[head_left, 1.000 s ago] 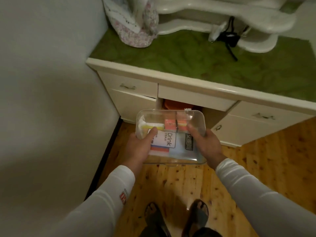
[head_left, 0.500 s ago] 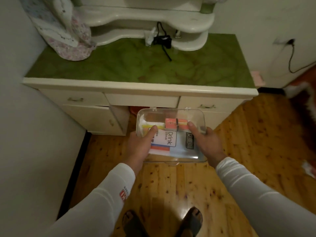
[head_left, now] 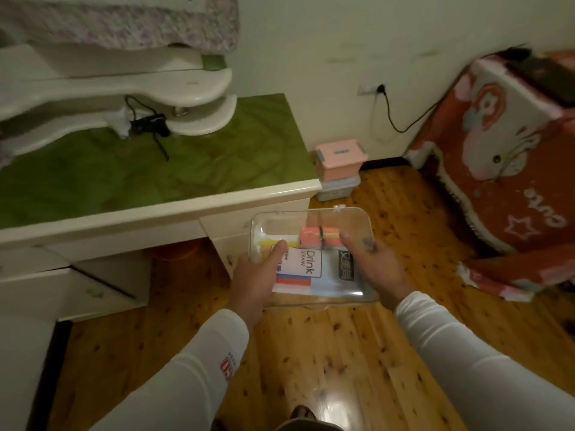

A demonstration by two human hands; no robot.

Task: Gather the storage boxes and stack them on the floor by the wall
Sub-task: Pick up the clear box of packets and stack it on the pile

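I hold a clear plastic storage box (head_left: 326, 222) with both hands at waist height above the wooden floor. Packets show through its lid, one labelled "Drink Straw". My left hand (head_left: 258, 275) grips its left side with the thumb on the lid. My right hand (head_left: 373, 265) grips its right side, thumb on top too. Ahead on the floor by the far wall, a pink box (head_left: 340, 158) sits stacked on a pale grey-blue box (head_left: 339, 189), just past the desk's right end.
A cream desk with a green top (head_left: 186, 169) fills the left, with curved shelves (head_left: 174, 85) and a small black device on it. A red patterned cloth covers furniture (head_left: 504, 169) at the right. A black cable (head_left: 395, 119) hangs from a wall socket.
My view has swung to the right, away from the left wall. The pink and grey-blue stack and the red-covered furniture have come into sight. My grip on the clear box is unchanged.
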